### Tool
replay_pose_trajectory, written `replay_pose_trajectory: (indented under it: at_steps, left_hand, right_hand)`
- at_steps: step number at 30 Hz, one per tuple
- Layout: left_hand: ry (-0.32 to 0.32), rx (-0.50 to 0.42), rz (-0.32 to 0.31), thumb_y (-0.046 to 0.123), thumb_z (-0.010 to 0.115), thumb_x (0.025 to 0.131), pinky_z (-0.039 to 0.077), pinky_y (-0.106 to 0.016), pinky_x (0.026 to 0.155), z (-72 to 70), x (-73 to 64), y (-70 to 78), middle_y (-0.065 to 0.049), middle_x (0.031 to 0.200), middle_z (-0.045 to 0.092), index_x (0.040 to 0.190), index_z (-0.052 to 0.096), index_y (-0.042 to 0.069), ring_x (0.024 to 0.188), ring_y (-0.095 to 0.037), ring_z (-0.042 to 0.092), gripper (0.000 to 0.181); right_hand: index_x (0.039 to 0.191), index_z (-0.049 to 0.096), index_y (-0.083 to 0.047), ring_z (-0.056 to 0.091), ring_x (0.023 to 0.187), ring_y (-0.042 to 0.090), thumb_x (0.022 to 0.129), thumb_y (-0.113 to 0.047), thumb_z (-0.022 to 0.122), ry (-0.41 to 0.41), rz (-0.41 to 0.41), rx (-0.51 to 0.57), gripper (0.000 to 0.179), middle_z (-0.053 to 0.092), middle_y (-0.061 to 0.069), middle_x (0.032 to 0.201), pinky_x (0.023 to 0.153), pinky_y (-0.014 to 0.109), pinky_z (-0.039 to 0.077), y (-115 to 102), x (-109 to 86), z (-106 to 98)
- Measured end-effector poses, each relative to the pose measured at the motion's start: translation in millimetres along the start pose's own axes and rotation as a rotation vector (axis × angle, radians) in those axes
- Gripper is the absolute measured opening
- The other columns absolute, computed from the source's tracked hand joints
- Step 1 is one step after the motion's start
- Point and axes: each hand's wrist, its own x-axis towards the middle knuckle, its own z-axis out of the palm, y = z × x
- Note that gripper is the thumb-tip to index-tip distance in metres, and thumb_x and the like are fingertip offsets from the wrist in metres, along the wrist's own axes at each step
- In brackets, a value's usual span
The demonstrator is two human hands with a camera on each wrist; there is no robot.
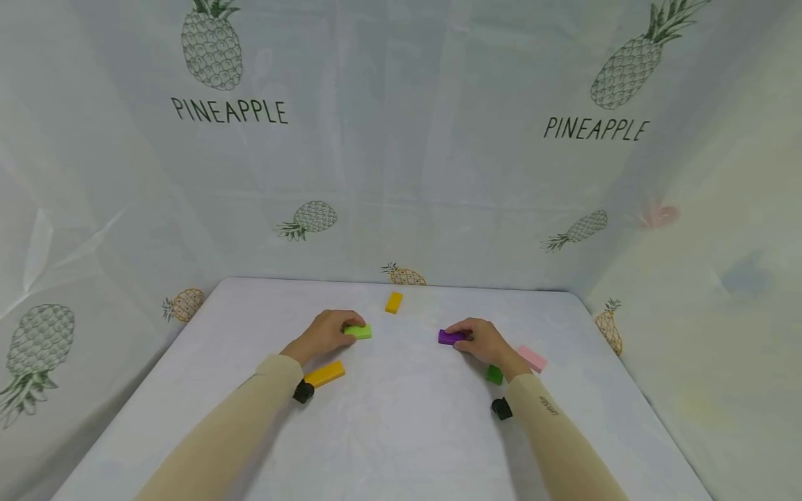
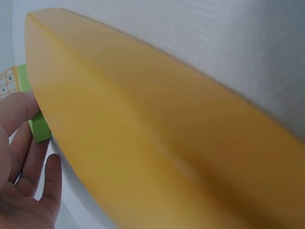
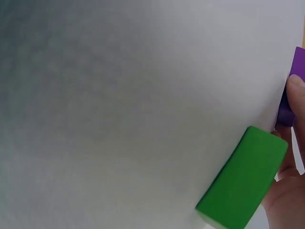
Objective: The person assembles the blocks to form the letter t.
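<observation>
In the head view my left hand [image 1: 329, 330] pinches a lime-green block [image 1: 360, 332] between thumb and fingers, at the left of the table. The left wrist view shows the thumb on one side of that green block [image 2: 40, 127]. Across from it, my right hand [image 1: 482, 339] grips a purple block [image 1: 450, 337] by its right end. In the right wrist view the thumb lies along the purple block [image 3: 286, 110]. An orange-yellow block [image 1: 326, 374] lies beside the left wrist. Partly under the right forearm in view is a dark green block [image 1: 494, 375].
A small yellow block [image 1: 393, 303] lies near the back of the white table [image 1: 388, 431], between the two hands. A pink block [image 1: 532, 358] sits right of the right wrist. A pineapple-printed curtain [image 1: 401, 153] hangs behind the table and along its sides.
</observation>
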Motion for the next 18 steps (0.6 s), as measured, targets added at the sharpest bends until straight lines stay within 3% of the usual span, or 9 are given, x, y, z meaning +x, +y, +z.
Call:
replay_pose_trajectory:
  at_steps: [18]
  left_hand:
    - [0.005,0.032,0.017,0.007,0.079,0.095,0.050,-0.045,0.110,2.0,1.1,0.0,0.001,0.127,0.074,0.127,0.074,0.017,0.116,-0.020,0.065,0.034]
  right_hand:
    - [0.125,0.079,-0.024,0.062,0.119,0.026,0.097,-0.008,0.078,-0.006,0.023,0.001,0.033,0.067,0.009,0.139,0.108,0.050,0.051,-5.2,-1.2,-2.6]
